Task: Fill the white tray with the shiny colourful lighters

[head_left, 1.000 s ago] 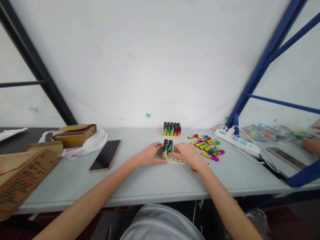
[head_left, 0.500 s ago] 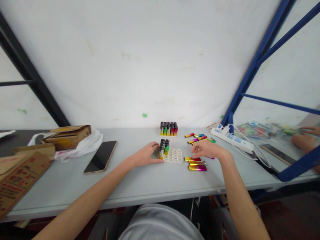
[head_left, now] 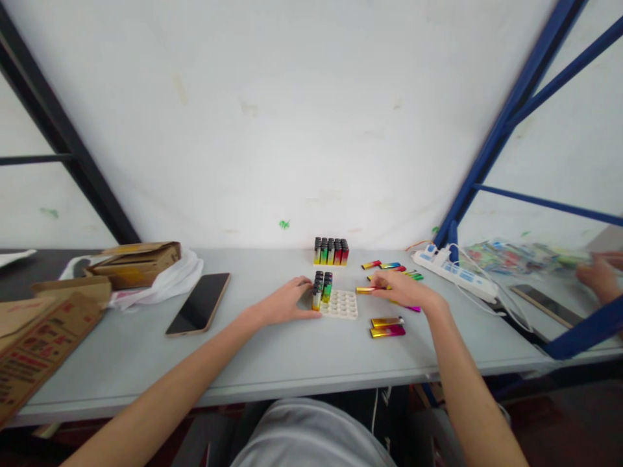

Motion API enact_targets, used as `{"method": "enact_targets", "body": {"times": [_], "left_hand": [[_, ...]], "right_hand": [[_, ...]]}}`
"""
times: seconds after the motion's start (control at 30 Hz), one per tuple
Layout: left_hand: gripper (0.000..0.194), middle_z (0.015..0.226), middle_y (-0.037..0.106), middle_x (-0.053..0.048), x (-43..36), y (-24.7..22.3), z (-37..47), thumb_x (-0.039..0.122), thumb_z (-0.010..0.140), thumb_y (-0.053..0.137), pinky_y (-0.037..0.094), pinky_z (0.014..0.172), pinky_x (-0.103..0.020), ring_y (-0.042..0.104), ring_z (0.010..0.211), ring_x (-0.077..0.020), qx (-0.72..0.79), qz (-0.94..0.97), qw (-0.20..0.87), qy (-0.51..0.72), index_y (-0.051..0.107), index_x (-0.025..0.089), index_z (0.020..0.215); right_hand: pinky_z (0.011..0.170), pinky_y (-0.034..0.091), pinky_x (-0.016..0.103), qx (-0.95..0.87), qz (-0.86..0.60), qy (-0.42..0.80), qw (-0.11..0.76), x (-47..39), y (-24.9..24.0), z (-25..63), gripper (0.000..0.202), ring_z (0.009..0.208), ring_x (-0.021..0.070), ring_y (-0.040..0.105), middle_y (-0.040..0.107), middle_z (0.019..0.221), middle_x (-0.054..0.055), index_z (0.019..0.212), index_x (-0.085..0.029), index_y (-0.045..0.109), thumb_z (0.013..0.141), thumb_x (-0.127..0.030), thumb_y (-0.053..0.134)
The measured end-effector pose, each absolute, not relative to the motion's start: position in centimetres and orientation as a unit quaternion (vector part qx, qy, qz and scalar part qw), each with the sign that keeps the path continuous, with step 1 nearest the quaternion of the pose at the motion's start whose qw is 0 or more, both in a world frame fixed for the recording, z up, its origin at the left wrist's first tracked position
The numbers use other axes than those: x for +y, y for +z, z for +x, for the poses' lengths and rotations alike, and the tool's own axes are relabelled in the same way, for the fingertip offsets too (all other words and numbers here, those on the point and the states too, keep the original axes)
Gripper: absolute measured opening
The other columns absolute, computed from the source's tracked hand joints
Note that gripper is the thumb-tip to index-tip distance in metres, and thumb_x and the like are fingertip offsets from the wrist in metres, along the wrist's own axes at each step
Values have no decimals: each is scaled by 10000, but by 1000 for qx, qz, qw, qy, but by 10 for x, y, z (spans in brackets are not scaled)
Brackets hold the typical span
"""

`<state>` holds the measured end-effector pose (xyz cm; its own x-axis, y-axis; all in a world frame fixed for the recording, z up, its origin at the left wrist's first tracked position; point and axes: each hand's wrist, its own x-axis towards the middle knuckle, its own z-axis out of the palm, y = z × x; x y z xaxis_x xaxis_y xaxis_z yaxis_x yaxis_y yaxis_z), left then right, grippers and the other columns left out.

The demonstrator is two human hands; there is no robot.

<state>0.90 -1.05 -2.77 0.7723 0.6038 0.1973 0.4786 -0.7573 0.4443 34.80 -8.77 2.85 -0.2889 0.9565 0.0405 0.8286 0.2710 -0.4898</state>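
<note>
Tray point(head_left: 343, 305) with few upright lighters point(head_left: 322, 288), mostly empty slots, left hand point(head_left: 287, 303) beside.

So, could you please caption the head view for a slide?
Left hand steadies a white tray; right hand holds a lighter.

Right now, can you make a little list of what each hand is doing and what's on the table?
left hand: rests against the white tray, beside the upright lighters
right hand: holds one lighter sideways
near right hand: two loose lighters lying flat
back of table: full lighter tray
left side: phone, cardboard boxes
right side: power strip
</note>
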Motion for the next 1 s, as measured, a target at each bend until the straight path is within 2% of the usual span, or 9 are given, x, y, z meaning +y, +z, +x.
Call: {"method": "enact_targets", "body": {"times": [0.1,0.23,0.4,0.5,0.63,0.7,0.77,0.83,1.0], "left_hand": [[713,1377,599,-156,-10,-28,9,686,816,738,438,1172,-444,576,1308,-350,290,923,187,170,635,186,1314],[712,1383,602,-162,-11,-26,9,670,815,749,439,1171,-446,581,1303,-351,296,921,189,169,638,175,1316],[720,1389,608,-173,-12,-26,9,661,803,768,438,1174,-458,584,1299,-364,294,919,194,175,647,162,1309],[706,1386,616,-155,-11,-27,9,666,803,769,447,1164,-463,595,1281,-362,288,919,193,185,647,198,1317],[711,1372,612,-158,-11,-27,9,675,821,749,445,1163,-454,592,1281,-351,284,923,190,176,641,176,1315],[724,1379,600,-177,-12,-27,9,668,830,745,431,1174,-452,580,1297,-353,287,923,191,172,636,144,1317],[735,1385,594,-189,-12,-27,9,663,827,751,424,1179,-454,573,1304,-357,288,922,192,173,633,130,1320],[731,1376,602,-182,-12,-27,10,664,825,752,431,1170,-453,578,1296,-355,283,923,192,176,635,138,1320],[723,1367,609,-170,-12,-26,10,658,821,755,437,1164,-451,579,1293,-353,286,922,193,175,637,149,1320]], "right_hand": [[683,443,291,-766,-564,206,228,-87,30,344,275,721,192,634,728,805,39,939,-192,661,954,-457,588],[635,413,275,-745,-533,219,336,-81,29,333,369,693,166,576,690,811,18,1009,-192,683,942,-548,615],[578,375,262,-650,-512,283,485,-68,22,310,442,627,137,478,529,661,-27,823,-190,638,860,-624,709],[629,450,263,-600,-469,347,548,-68,20,294,471,680,142,535,564,736,-17,801,-213,563,875,-666,670],[676,510,282,-595,-406,434,541,-76,23,274,437,689,144,582,615,783,-17,890,-241,521,915,-665,623],[571,461,252,-592,-401,455,531,-79,24,265,429,559,118,476,512,667,-65,926,-253,514,911,-666,628],[458,331,221,-581,-428,451,525,-78,20,258,439,476,98,318,379,603,-99,947,-256,524,907,-684,615],[439,247,226,-578,-472,406,527,-74,14,252,463,476,97,262,330,592,-96,882,-242,526,916,-702,573],[532,249,271,-632,-548,216,504,-70,1,241,536,571,122,337,336,577,-45,612,-226,391,923,-645,509]]}}
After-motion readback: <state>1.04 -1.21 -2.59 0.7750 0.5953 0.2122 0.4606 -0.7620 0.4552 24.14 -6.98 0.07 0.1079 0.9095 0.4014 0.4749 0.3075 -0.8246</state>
